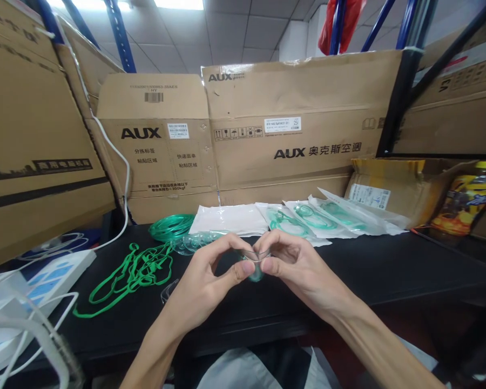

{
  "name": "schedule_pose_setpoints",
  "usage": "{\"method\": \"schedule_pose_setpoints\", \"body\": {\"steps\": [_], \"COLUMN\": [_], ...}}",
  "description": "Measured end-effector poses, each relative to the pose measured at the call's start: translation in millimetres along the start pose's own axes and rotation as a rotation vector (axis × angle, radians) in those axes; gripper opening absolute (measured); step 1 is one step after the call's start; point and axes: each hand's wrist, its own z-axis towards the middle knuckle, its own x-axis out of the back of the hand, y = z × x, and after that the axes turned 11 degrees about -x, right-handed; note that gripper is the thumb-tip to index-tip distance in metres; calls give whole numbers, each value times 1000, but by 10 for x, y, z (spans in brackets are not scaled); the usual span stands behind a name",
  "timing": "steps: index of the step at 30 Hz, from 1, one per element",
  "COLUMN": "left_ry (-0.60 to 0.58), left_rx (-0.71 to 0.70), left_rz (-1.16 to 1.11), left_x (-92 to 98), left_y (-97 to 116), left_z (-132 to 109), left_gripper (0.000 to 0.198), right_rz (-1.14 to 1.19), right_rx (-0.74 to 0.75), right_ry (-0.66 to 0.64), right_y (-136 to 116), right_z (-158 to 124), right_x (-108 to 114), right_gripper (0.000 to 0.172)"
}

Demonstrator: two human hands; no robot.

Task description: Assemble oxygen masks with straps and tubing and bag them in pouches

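Observation:
Both hands meet over the front middle of the black table. My left hand [216,267] pinches one side of a small clear, green-tinted plastic piece [256,275], which looks like an oxygen mask. A thin shiny strip bends across its upper edge, between the thumbs and forefingers. My right hand [294,265] grips the other side, thumb and fingertips close to those of the left. The fingers cover much of the piece. Behind the left hand lie several clear plastic masks [200,241], nested together. Close to the left wrist is a small heap of thin, shiny strips [168,292].
Green elastic cord [141,270] lies tangled at left, with coiled green tubing [170,227] behind it. White pouches [229,220], some showing green tubing, line the back. A white power strip [52,281] with cables is far left. Cardboard boxes [308,108] wall the back; a drink bottle [467,200] stands right.

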Motion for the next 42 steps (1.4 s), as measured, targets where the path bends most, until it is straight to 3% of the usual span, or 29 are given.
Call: {"method": "schedule_pose_setpoints", "body": {"steps": [13, 19, 24, 27, 36, 38, 42], "left_ry": [-75, -99, -79, 14, 271, 249, 45], "left_rx": [40, 79, 134, 161, 266, 281, 308], "left_rz": [122, 163, 247, 219, 21, 102, 560], "left_x": [43, 124, 84, 29, -96, -89, 76], "left_y": [-43, -96, -126, -167, -440, -446, -366], "left_z": [-12, -16, 18, 36, -17, -22, -43], "left_gripper": [19, 21, 22, 24, 34, 38, 51], "right_rz": [-188, -254, -238, -300, -759, -889, -1140], "right_rx": [79, 8, 24, 79, 195, 162, -50], "right_ry": [8, 3, 163, 246, 186, 146, 51], "right_y": [16, 13, 101, 154, 368, 361, 314], "right_z": [21, 56, 106, 113, 162, 130, 8], "right_x": [21, 28, 104, 149, 95, 148, 387], "right_gripper": [10, 18, 24, 36, 44, 44, 46]}}
